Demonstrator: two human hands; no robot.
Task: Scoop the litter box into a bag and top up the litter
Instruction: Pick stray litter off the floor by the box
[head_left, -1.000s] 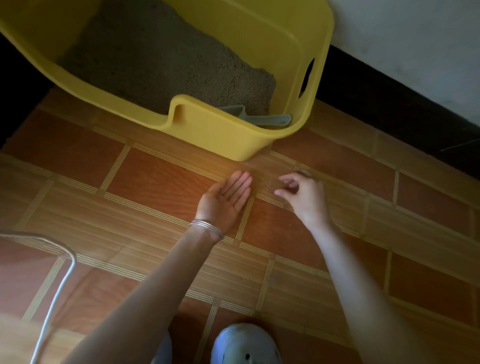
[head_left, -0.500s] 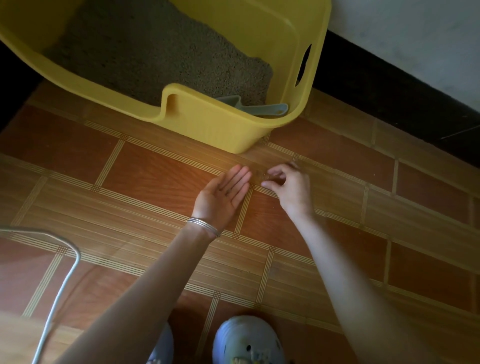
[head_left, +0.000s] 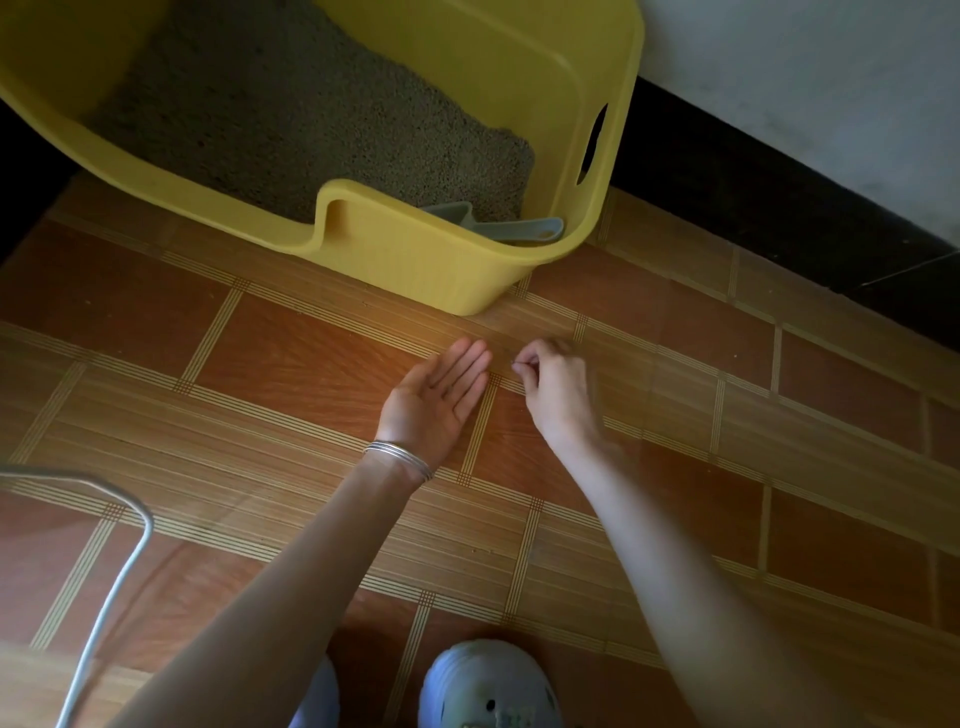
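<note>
Floor (head_left: 291, 364): square tiles, orange-brown, streaked like wood grain and split by pale striped bands. It has a dull sheen under dim light. A thin white cable (head_left: 119, 561) loops over it, well out from the litter box on its near-left side.

Litter box (head_left: 415, 265): a yellow plastic tub that sits on the floor at the far side. It has rounded corners, a rolled rim, a dip cut into the near wall and a slot handle in the right end wall. Litter (head_left: 291, 114) inside is grey-brown, fine-grained and banked higher toward the far left. A scoop (head_left: 519, 231) of grey-blue plastic lies in the near right corner of the litter box, on the litter against the wall. Behind the litter box on its right runs a black skirting strip (head_left: 753, 197), with a pale plaster wall (head_left: 805, 78) above it.

Left hand (head_left: 439, 395): just in front of the near right corner of the litter box. It is palm up, low over the floor, fingers straight and together. The grip is wide and the palm looks bare. Thin silver bangles (head_left: 397, 457) circle the wrist.

Right hand (head_left: 558, 389): just beside the left fingertips, also near that corner. The knuckles are up and the fingers curled, thumb and forefinger tips pressed together. The grip is narrow. I cannot tell whether a grain sits in the pinch.

A pale blue shoe (head_left: 488, 686) shows at the near edge, well in front of the litter box.
</note>
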